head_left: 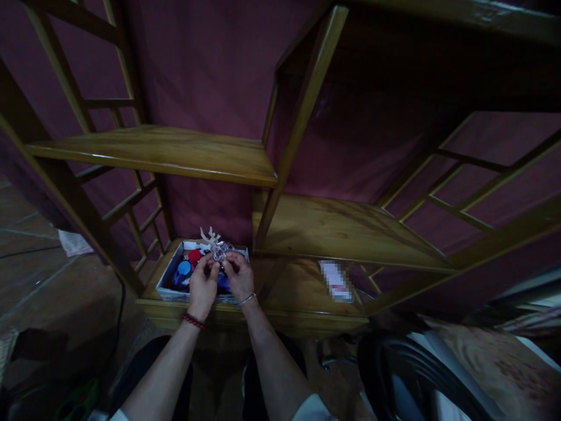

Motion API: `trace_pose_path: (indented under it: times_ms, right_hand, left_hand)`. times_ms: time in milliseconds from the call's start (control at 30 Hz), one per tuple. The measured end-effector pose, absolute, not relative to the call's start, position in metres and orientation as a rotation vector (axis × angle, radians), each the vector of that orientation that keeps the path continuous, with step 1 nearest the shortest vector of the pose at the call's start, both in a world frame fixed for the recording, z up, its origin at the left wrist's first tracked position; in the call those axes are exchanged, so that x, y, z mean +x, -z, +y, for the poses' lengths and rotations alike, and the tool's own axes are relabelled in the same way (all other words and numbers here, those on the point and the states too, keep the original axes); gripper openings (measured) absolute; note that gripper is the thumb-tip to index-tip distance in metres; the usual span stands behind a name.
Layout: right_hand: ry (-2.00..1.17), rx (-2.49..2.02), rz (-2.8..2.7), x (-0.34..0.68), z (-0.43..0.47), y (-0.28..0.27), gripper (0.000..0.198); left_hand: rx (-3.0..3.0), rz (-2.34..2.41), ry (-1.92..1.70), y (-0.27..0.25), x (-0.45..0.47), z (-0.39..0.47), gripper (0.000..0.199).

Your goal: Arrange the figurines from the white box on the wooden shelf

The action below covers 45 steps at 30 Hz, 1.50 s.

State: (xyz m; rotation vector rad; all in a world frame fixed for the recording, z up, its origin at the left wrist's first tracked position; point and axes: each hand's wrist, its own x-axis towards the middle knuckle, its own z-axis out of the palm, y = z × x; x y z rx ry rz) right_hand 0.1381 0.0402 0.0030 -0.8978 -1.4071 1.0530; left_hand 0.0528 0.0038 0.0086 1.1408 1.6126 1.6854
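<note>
Over the box, both hands hold a small clear, shiny piece (221,250) between their fingertips. Pale antler-like prongs (210,235) stick up at its upper left; whether they are joined to it I cannot tell. My left hand (204,285), with a dark red beaded bracelet at its wrist, pinches the near left side. On the right side my right hand (239,279) closes its thumb and fingers, a silvery bangle behind it. Beneath them a shallow white box (165,287) contains a red round thing (194,257), a blue round thing (184,268) and dark blue items, partly covered by the hands.
The box rests on the low board of a wooden shelf unit (280,286). A blurred white and pink packet (336,282) lies farther right on that board. Above the box runs a higher shelf (166,153). A black curved chair part (407,374) stands at lower right.
</note>
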Motion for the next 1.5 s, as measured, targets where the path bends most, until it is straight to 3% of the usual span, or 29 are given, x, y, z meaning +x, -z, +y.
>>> trace_pose_path:
  times_ms: [567, 833, 1500]
  right_hand:
    - [-0.947, -0.92, -1.486, 0.134, 0.037, -0.007, 0.011]
    - [-0.945, -0.9, -1.448, 0.138, 0.022, -0.012, 0.016]
    - [-0.998, -0.862, -1.39, 0.157, -0.066, -0.082, 0.021]
  left_hand:
    - [1.005, 1.508, -1.721, -0.004, 0.046, 0.003, 0.05]
    - [1.065, 1.513, -1.788, -0.004, 0.052, -0.011, 0.048]
    - [1.227, 1.37, -1.854, -0.078, 0.068, -0.105, 0.039]
